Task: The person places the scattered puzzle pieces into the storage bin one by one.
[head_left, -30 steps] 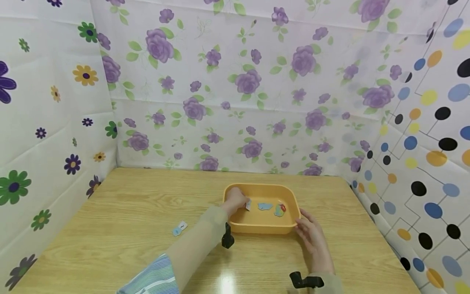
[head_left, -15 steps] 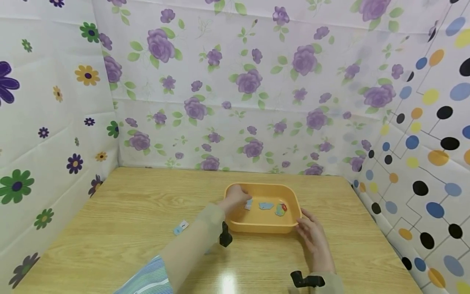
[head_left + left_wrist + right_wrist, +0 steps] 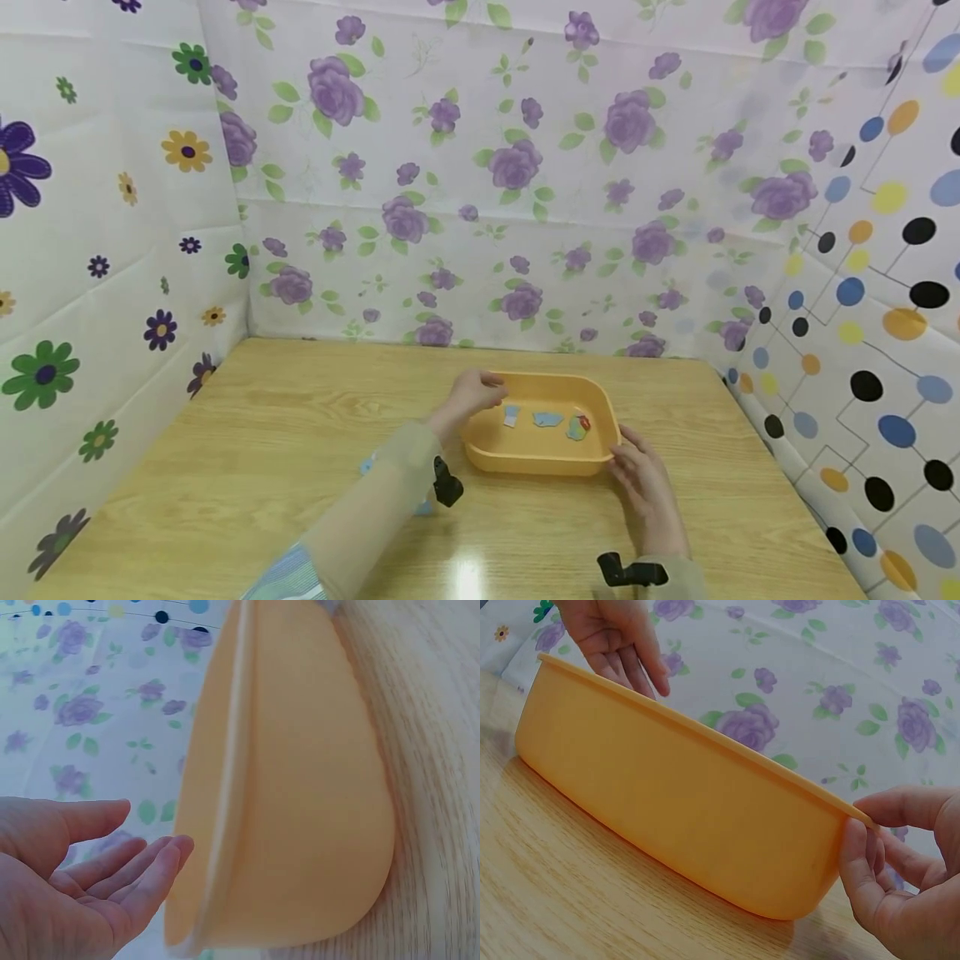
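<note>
A yellow-orange plastic basin [image 3: 540,463] stands on the wooden table, with three small pieces inside. These are a blue-and-white piece [image 3: 511,416], a blue piece [image 3: 547,419] and a green piece with red [image 3: 578,427]. My left hand [image 3: 471,393] hovers over the basin's left rim, its fingers loosely spread and nothing between them; the left wrist view shows the hand [image 3: 97,877] beside the basin wall [image 3: 300,787]. At the near right corner my right hand [image 3: 647,482] holds the rim, thumb on top and fingers against the outer wall, as the right wrist view shows.
On the table left of the basin, two small blue pieces peek out around my left forearm: one piece [image 3: 367,464] beyond it, another piece [image 3: 424,507] under the wrist. Patterned cloth walls [image 3: 517,208] close off the back and both sides. Wooden tabletop [image 3: 300,417] surrounds the basin.
My left hand has let go of the blue-and-white piece, which lies in the basin, and has lifted up and left toward the rim. The right hand keeps its hold.
</note>
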